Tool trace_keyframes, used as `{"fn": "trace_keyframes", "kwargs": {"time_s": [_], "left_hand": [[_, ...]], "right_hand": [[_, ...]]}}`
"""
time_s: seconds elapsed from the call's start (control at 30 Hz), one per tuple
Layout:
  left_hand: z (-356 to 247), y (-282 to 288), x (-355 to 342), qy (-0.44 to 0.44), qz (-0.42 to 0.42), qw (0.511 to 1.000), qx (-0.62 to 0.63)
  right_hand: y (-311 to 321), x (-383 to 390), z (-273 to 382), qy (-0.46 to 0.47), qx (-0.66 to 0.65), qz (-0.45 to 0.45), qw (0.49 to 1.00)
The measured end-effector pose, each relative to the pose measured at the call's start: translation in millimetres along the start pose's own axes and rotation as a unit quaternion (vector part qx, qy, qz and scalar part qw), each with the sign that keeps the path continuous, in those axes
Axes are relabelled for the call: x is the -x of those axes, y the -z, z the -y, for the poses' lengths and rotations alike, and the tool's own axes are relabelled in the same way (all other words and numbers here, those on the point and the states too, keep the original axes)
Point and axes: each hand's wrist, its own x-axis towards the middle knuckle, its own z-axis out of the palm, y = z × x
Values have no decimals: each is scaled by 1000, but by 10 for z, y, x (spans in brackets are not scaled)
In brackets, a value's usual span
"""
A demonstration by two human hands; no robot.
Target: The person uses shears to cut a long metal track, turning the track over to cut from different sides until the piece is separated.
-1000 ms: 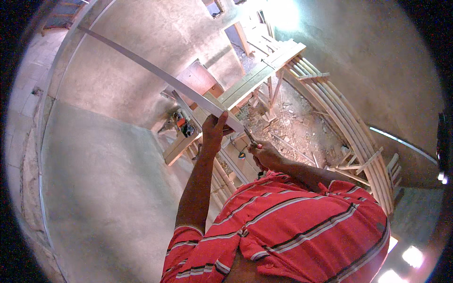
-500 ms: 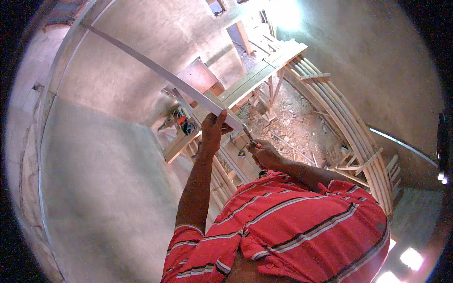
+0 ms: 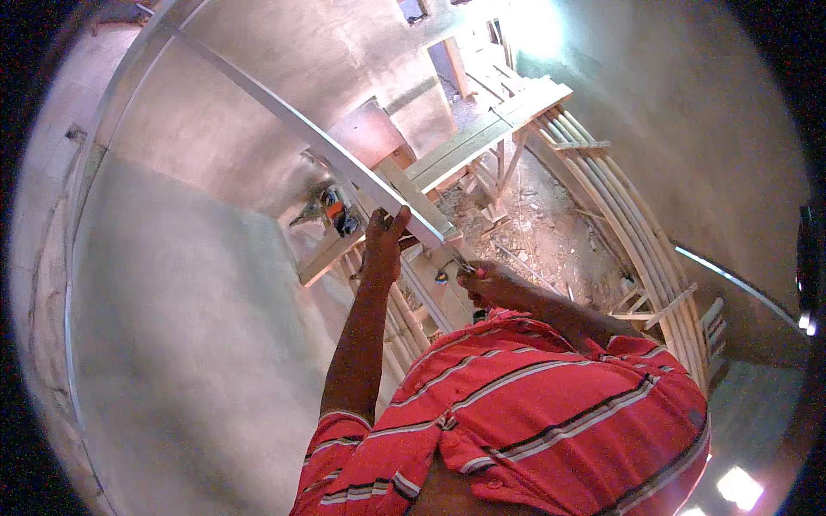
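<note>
- No text, label or number is showing legibly, near or far.
- No readable sign is appearing, left or right.

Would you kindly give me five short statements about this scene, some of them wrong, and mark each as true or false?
1. The left hand holds a long pale strip close to its near end. True.
2. The right hand is empty. False: the right hand holds a small tool.
3. The shirt is plain blue. False: the shirt is red with dark and pale stripes.
4. In the picture, several long poles lie to the right of the rubble. True.
5. The strip is rolled into a coil. False: the strip stretches out toward the upper left.
</note>
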Motion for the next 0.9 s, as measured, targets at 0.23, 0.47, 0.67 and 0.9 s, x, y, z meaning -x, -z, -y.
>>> {"fn": "trace_keyframes", "kwargs": {"time_s": [0.23,0.47,0.67,0.9], "left_hand": [[255,383,98,6,52,983,175],[200,407,212,-4,131,953,272],[143,449,293,-7,143,953,267],[156,526,318,6,121,956,269]], "right_hand": [[32,172,191,-1,144,73,987],[60,-87,311,39,235,104,966],[8,-161,420,128,327,106,930],[-24,-253,300,145,324,104,929]]}}
